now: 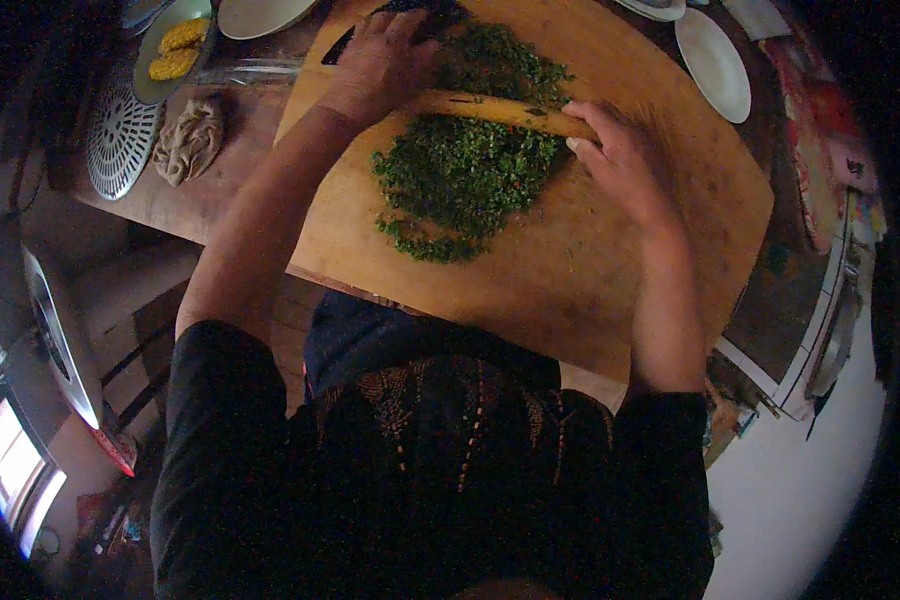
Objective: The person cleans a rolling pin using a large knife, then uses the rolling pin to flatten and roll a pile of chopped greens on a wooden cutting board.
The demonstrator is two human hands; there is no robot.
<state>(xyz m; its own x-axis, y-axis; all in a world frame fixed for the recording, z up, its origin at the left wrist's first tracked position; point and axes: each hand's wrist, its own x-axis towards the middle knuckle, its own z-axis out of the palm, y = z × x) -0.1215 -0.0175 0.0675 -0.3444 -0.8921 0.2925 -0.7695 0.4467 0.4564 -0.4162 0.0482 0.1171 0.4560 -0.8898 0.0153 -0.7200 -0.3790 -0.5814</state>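
My right hand (619,161) grips the right end of a yellowish wooden stick (502,112), perhaps a rolling pin, with dark marks on it. The stick lies across a spread of finely chopped green leaves (469,176) with small red bits. Its left end reaches my left hand (390,60), which rests palm down at the far left of the board. Under and beyond those fingers is a dark flat thing (446,11), too dim to name; whether the fingers hold it is unclear. All this is on a large wooden board (570,262) before me.
Left of the board are a wrung cloth (189,142), a perforated plastic disc (122,142) and a bowl (144,71) holding yellow food (176,49). A pale bowl (259,15) stands at the back. On the right lies a white oval dish (712,66). The board's near edge is by my body.
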